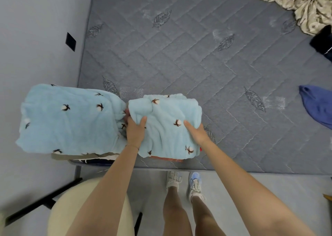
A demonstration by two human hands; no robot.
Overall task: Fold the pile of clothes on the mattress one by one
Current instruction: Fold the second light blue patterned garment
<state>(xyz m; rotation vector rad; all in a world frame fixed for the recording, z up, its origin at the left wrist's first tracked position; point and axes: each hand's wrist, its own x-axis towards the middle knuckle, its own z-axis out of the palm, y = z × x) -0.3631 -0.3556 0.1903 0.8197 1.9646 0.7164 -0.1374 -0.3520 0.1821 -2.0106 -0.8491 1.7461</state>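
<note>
Grey mattress (179,56), folded blue fleece (167,117) at lower centre. The left hand (135,133) and right hand (196,134) grip its sides, thumbs on top. Looks soft and floppy, so that's probably the right spot.

Grey mattress (179,56) covered in quilted woven cloth, mostly matt, with faintly shiny stitching and embroidered leaf motifs. Folded pale-blue fleece garment (167,113), plush, fuzzy and matt, dotted with small stitched cotton-boll motifs. Second pale-blue fleece piece (68,120) just beside it, same soft napped finish. Thin orange cloth (167,158) showing under the folded garment, flat and matt. Crumpled beige fabric (305,3) at the far corner, satiny with a soft sheen. Dark blue cloth (318,106) at the right edge, smooth and matt. Cream stool seat (75,208), matt; black legs (41,205), smooth, material unclear.
</note>
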